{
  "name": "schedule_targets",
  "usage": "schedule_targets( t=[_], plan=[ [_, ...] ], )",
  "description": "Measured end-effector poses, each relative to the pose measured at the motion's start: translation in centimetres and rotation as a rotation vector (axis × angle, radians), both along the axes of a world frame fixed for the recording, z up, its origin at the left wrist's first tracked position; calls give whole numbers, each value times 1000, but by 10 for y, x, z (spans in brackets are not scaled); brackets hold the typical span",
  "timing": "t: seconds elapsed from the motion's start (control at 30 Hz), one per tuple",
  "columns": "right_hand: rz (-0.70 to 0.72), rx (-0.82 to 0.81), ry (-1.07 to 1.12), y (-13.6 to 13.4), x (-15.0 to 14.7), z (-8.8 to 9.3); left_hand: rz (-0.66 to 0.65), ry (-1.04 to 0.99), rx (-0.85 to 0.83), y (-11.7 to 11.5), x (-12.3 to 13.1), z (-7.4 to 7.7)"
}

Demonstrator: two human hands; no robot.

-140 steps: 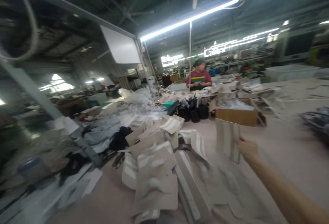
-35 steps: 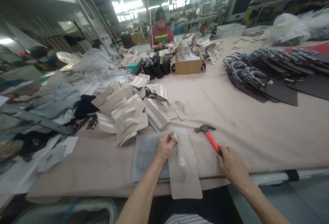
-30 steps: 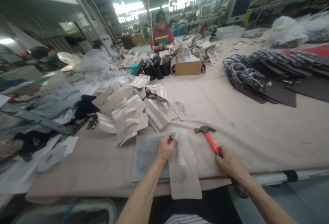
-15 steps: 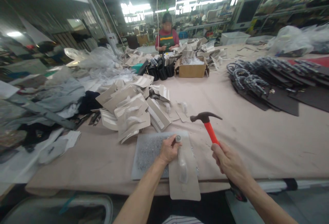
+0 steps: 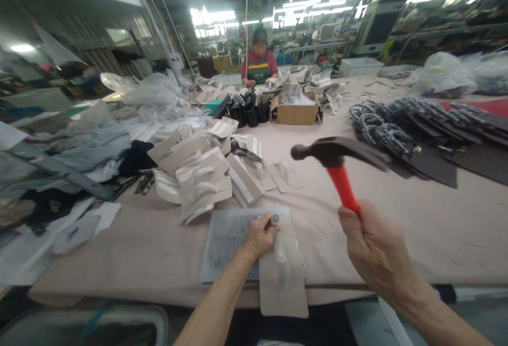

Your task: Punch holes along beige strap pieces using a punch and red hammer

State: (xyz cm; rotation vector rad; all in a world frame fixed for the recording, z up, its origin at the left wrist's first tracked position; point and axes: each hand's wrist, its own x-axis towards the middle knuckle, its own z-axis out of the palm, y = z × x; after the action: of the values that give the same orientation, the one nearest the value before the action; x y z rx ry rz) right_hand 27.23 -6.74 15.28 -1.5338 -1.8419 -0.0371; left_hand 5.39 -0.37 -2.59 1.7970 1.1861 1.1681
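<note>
My right hand (image 5: pixel 377 251) is closed around the red handle of a claw hammer (image 5: pixel 343 179), raised above the table with its dark head up. My left hand (image 5: pixel 260 236) pinches a short metal punch (image 5: pixel 275 219), whose round top shows; its lower end is hidden by my fingers. Under that hand lies a beige panel (image 5: pixel 283 290) with a plastic-wrapped handle (image 5: pixel 281 261) on it. The panel rests partly on a grey, pitted board (image 5: pixel 226 248) and sticks out past the table's front edge.
Beige panels (image 5: pixel 202 176) are heaped beyond the board, left of centre. Dark bag pieces with patterned handles (image 5: pixel 420 139) lie at the right. A cardboard box (image 5: pixel 297 113) and black bags (image 5: pixel 250 110) stand farther back. Across the table sits another person (image 5: pixel 260 65).
My right hand has lifted the hammer up and towards me, and it looks larger and blurred. My left hand stays on the punch over the panel.
</note>
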Motion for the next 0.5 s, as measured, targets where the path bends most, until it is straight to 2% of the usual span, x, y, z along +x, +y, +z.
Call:
schedule_targets(
  t=[0.03, 0.1, 0.17, 0.23, 0.3, 0.4, 0.5],
  plan=[
    [-7, 29, 19, -2, -1, -4, 3, 4, -1, 0, 0, 0],
    [60, -42, -58, -8, -2, -22, 7, 0, -11, 0, 0, -1],
    [168, -226, -222, -13, 2, -46, 1, -13, -17, 0, 0, -1],
    [192, -407, -349, -14, 10, -65, -9, -30, -24, 0, 1, 0],
    [144, -538, -380, -12, 20, -77, -17, -41, -35, 0, 1, 1],
    [40, -703, -312, -4, 37, -94, -16, -33, -40, -1, 1, 3],
    [-62, -798, -307, 5, 48, -117, -13, -14, -11, 0, 0, 4]
  ],
)
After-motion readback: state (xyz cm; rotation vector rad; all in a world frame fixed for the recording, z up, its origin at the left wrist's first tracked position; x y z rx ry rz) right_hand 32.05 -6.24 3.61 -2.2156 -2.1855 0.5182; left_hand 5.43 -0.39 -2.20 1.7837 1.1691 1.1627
